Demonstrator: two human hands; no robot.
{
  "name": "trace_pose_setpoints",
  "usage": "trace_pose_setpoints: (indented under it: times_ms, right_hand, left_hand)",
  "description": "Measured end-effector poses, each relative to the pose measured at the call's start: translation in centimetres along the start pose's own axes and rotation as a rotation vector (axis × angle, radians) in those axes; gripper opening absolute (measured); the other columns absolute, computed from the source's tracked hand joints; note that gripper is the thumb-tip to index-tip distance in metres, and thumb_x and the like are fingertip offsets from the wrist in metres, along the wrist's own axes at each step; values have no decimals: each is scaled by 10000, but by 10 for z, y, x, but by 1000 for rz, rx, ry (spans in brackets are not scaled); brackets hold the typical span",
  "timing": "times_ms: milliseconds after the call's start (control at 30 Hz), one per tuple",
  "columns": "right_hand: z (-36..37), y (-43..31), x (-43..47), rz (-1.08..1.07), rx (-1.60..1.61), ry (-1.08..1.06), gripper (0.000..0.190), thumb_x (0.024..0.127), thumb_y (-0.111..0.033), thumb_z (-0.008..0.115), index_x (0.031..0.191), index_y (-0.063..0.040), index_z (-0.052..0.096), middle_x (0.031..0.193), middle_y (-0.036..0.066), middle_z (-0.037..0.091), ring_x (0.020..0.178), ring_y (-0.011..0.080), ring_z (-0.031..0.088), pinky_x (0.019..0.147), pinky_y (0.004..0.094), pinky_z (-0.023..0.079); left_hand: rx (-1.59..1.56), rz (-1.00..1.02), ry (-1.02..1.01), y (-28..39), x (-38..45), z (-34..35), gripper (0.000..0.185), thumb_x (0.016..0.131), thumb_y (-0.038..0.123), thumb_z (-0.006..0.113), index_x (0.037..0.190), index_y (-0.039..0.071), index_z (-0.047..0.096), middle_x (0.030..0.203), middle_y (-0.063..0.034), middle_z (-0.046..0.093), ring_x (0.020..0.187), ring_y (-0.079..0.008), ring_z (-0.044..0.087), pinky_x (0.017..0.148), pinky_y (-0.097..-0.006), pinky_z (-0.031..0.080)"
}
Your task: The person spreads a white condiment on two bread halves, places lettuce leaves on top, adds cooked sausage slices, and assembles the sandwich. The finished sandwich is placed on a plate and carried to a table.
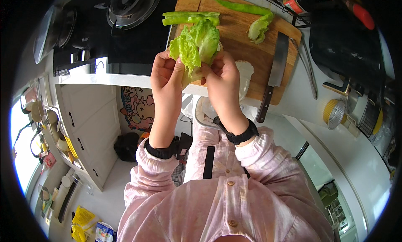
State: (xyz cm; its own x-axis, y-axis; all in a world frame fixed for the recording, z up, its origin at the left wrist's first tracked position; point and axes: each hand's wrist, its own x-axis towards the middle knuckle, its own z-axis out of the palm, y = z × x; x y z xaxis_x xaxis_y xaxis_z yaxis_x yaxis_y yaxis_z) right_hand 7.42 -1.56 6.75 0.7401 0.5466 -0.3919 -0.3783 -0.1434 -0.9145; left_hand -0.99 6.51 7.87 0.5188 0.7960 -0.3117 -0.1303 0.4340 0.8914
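A green lettuce leaf (198, 44) is spread between both my hands over the near left edge of a wooden cutting board (232, 41). My left hand (166, 72) pinches its left side, and my right hand (223, 72) pinches its lower right side. Just beyond the leaf lie cut pieces of green vegetable (190, 18). A long green pepper (243, 7) and a smaller lettuce leaf (260, 29) rest farther back on the board. Beside my right hand is a thin whitish sheet (245, 75), partly hidden. A kitchen knife (278, 59) lies at the board's right, its handle past the near edge.
A black gas hob (132, 44) with a burner adjoins the board at left. Metal tongs (309, 69) lie right of the board, near a black appliance (344, 47) and foil cups (334, 113). A lined bin (204, 111) stands below the counter edge.
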Motion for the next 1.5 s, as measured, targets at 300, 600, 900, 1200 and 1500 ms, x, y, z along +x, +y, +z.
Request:
trace_pose_setpoints:
  times_ms: [300,600,900,1200,1500]
  right_hand:
    - [-2,-2,0,-370,-497,160,542,857,57,648,1363,5,461,1237,227,574,1106,338,648,862,445,535]
    - [-7,5,7,-735,-1136,-132,508,845,-13,584,1327,143,542,1529,345,371,1467,477,322,1219,606,229]
    - [17,14,2,-636,-1261,-38,591,912,-151,556,1408,153,459,1490,366,418,1441,534,329,1204,661,141]
    - [13,19,4,-603,-1268,-63,642,967,-261,575,1457,124,419,1547,322,372,1490,511,246,1160,744,60]
    - [-14,-16,-18,-664,-979,-53,468,887,-59,638,1323,84,544,1467,263,473,1413,465,396,1165,666,227]
  left_hand:
    - [61,4,-59,-16,5,-2,171,1046,52,556,1210,9,530,1124,-98,678,1009,-122,669,877,-251,553]
    - [24,-95,10,-18,6,-9,189,1045,48,534,1230,7,531,1180,-137,678,1097,-181,668,950,-288,541]
    - [-201,-191,8,-11,17,-25,203,1052,42,502,1248,-10,523,1236,-202,665,1164,-248,661,1006,-348,541]
    - [-220,-130,-35,-7,15,-35,215,1056,64,489,1250,-21,523,1233,-213,660,1208,-290,643,1093,-410,485]
    - [53,-26,66,12,-11,-25,206,1033,64,546,1231,8,550,1125,-117,676,1020,-198,681,907,-338,554]
